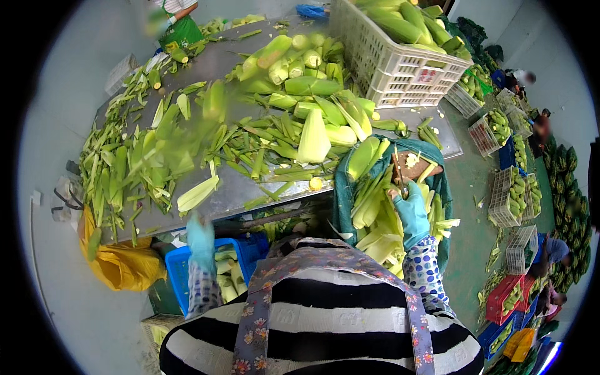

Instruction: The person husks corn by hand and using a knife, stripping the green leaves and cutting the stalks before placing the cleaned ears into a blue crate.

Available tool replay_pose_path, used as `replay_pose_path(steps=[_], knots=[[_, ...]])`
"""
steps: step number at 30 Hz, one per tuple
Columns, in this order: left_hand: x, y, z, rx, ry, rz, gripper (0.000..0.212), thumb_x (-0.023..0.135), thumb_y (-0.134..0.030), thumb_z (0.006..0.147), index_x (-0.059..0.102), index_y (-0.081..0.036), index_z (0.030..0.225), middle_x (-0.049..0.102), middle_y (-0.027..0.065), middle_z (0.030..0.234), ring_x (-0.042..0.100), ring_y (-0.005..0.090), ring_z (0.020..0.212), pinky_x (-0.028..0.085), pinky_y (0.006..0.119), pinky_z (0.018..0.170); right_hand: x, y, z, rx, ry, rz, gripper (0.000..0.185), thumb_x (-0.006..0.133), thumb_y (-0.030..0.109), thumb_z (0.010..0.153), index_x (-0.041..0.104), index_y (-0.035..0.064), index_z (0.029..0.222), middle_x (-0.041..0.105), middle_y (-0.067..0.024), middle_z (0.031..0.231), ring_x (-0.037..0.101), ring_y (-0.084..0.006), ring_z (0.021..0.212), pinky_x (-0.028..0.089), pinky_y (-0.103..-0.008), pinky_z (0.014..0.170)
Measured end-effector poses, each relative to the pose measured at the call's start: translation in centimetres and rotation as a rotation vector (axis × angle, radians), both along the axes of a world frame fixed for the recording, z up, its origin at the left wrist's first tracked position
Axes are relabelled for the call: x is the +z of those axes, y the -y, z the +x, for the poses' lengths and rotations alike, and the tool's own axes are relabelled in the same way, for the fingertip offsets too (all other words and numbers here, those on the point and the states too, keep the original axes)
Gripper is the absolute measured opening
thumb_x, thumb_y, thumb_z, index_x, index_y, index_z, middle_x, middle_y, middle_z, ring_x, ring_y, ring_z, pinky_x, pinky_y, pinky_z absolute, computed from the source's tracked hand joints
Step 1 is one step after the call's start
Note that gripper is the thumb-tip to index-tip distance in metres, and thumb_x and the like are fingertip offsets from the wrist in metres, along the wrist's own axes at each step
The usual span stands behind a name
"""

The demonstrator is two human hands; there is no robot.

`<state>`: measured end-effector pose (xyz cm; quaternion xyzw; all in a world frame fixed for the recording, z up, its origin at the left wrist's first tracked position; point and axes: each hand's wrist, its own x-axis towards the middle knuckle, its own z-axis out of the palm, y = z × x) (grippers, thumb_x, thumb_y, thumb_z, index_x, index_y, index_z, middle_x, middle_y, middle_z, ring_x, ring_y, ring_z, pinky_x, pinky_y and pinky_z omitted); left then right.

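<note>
My right hand [415, 213], in a teal glove, grips a knife [399, 171] beside a brown block [415, 165] with pale scraps on it. Below and around that hand, pale corn husks [382, 239] fill an open dark green mesh sack [343, 206]. My left hand [200, 234], also gloved, is blurred over the rim of a blue crate [176, 276]; its fingers cannot be made out clearly. Pale green pieces [227, 272] lie inside this crate. A husk leaf [199, 194] lies on the table edge just beyond my left hand.
Husked-on corn ears [311, 86] and trimmings are heaped on the metal table [243, 190]. A white slatted crate [408, 77] of corn stands at its far right. A yellow sack [117, 269] hangs at left. Another person [176, 18] stands across the table; crates line the right floor.
</note>
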<state>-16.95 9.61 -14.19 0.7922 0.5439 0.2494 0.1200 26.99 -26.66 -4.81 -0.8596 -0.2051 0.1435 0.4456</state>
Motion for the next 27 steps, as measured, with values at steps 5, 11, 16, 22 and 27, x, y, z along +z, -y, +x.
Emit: replay_pose_path(steps=[5, 11, 16, 22, 27], knots=[[11.9, -5.8, 25.4, -0.558, 0.226, 0.018, 0.042, 0.066, -0.018, 0.091, 0.058, 0.0, 0.128, 0.059, 0.0188, 0.129, 0.055, 0.0312, 0.122, 0.042, 0.039, 0.105, 0.3, -5.3, -1.0, 0.152, 0.163, 0.015, 0.048, 0.071, 0.006, 0.082, 0.055, 0.0004, 0.127, 0.055, -0.0194, 0.133, 0.055, -0.0326, 0.118, 0.047, -0.036, 0.096], [7.6, -15.3, 46.8, -0.958, -0.093, 0.52, 0.053, 0.073, -0.012, 0.076, 0.057, 0.0, 0.126, 0.058, 0.0203, 0.13, 0.052, 0.0351, 0.124, 0.041, 0.04, 0.107, 1.9, -8.4, -2.4, 0.104, 0.297, 0.077, 0.044, 0.066, 0.007, 0.089, 0.053, 0.001, 0.131, 0.055, -0.0191, 0.133, 0.056, -0.0304, 0.119, 0.046, -0.0358, 0.1], [10.3, -15.1, 51.6, -1.089, -0.463, -0.002, 0.047, 0.071, -0.022, 0.08, 0.061, -0.007, 0.124, 0.066, 0.0177, 0.117, 0.064, 0.0318, 0.107, 0.049, 0.041, 0.094, 1.3, -6.0, -4.9, -0.006, 0.066, -0.039, 0.036, 0.062, 0.008, 0.095, 0.054, 0.0061, 0.13, 0.059, -0.0055, 0.112, 0.055, -0.0136, 0.095, 0.046, -0.0284, 0.087], [10.9, -15.9, 45.9, -0.971, 0.487, -0.899, 0.083, 0.081, -0.029, 0.081, 0.038, 0.001, 0.145, 0.06, 0.018, 0.128, 0.065, 0.0261, 0.106, 0.055, 0.036, 0.091, -0.9, -5.4, -5.2, -0.001, 0.172, -0.042, 0.047, 0.059, 0.006, 0.096, 0.046, 0.0038, 0.141, 0.06, -0.0109, 0.119, 0.057, -0.0192, 0.101, 0.046, -0.0291, 0.09], [14.8, -8.3, 40.9, -1.027, 1.039, -1.74, 0.076, 0.06, -0.056, 0.091, 0.044, 0.002, 0.139, 0.058, 0.0287, 0.126, 0.066, 0.0335, 0.101, 0.057, 0.042, 0.09, 4.0, -9.8, -5.3, 0.041, 0.071, 0.111, 0.061, 0.062, 0.02, 0.096, 0.036, 0.008, 0.15, 0.06, -0.0111, 0.091, 0.057, -0.0195, 0.077, 0.048, -0.0308, 0.071]])
